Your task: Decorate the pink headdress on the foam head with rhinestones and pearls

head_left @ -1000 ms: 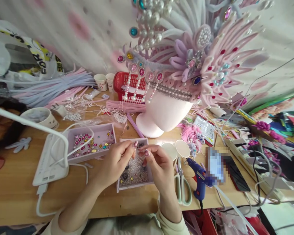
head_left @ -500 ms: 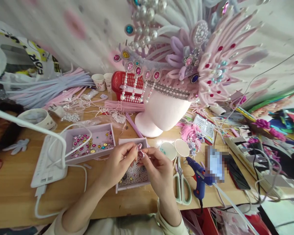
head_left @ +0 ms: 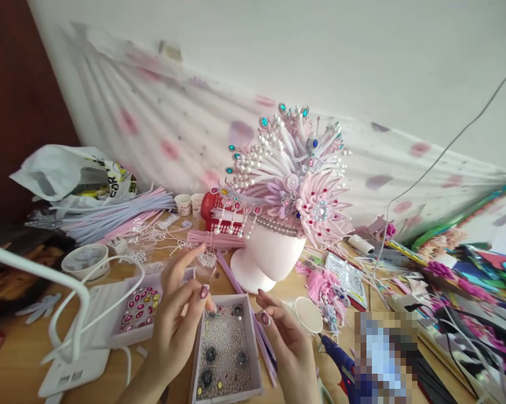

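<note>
My left hand (head_left: 179, 317) hovers over the left edge of a pale tray of beads (head_left: 255, 359). Its index finger is raised away from the thumb, and I see nothing clear held in it. On the tray's other side, my right hand (head_left: 290, 342) has loosely bent, parted fingers and appears to hold nothing. Small pearly beads, several dark round pieces and a few yellow gems lie in the tray. Behind it, a white head form (head_left: 273, 252) wears a pink and lilac headdress (head_left: 290, 191) with pearls, gems and hanging bead strands.
A second tray with pink gems (head_left: 138, 308) lies partly behind my left hand, beside a white power strip (head_left: 73, 370). To the right are a paper cup (head_left: 308, 315), a blue glue gun (head_left: 339, 356) and pink tassels (head_left: 322, 286). A red basket (head_left: 210, 205) stands behind.
My hands have parted from their pinch together over the bead tray, left hand leftward, right hand rightward. The view has tipped up, showing more wall and the whole headdress.
</note>
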`<state>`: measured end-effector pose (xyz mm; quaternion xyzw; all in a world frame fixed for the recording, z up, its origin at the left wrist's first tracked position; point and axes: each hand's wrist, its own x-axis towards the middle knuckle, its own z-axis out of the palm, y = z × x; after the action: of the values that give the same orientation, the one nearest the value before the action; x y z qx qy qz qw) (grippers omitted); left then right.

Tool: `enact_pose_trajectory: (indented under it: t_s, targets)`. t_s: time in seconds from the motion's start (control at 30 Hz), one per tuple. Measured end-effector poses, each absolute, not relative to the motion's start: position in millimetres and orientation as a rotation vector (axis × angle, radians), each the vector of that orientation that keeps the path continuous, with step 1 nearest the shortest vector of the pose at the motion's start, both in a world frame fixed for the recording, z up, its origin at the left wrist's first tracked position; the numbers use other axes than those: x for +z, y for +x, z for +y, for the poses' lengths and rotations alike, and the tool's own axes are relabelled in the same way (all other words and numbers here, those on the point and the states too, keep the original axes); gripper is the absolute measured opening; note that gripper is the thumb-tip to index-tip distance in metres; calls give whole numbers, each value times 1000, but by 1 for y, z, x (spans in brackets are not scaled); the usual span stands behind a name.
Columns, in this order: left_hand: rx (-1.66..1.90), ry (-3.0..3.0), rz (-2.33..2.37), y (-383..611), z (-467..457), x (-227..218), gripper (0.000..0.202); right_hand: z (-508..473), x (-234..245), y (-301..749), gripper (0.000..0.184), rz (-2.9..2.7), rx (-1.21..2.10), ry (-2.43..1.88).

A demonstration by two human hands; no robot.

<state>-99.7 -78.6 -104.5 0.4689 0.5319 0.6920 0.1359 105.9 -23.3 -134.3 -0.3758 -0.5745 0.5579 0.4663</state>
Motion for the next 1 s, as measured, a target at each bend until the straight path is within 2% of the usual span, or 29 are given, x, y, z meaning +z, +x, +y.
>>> enact_pose_trajectory:
  t_s: [0.13,0.23,0.37,0.5,0.63,0.73,0.87,1.0]
  targets:
    - [1834,1085,912,-89,-63,-95,48,-12,-107,76,37,-1087,1617,-875]
    - [1726,904,669,-73,-60,-100,57,2,-82,47,38,-1026,1837,-702]
    - [1598,798,713,-59,-69,-117,66,16,-50,14,41,-1048,2017,-545]
    - [1568,728,943,-63,-64,-136,71,5,-30,15,39,-1034,1972,-434]
    - [1663,636,1000,-72,-53,-142,66,-25,-45,66,27,-1087,1802,-467]
    - [1648,535,916,-76,-57,-132,60,-51,-76,114,27,-1208,1706,-742]
    - [1476,561,810,-83,-66,-115,50,-72,-103,144,28,-1350,1501,-1008]
    - [1264,487,678,-89,-71,-104,40,-66,-104,122,23,-1423,1510,-903]
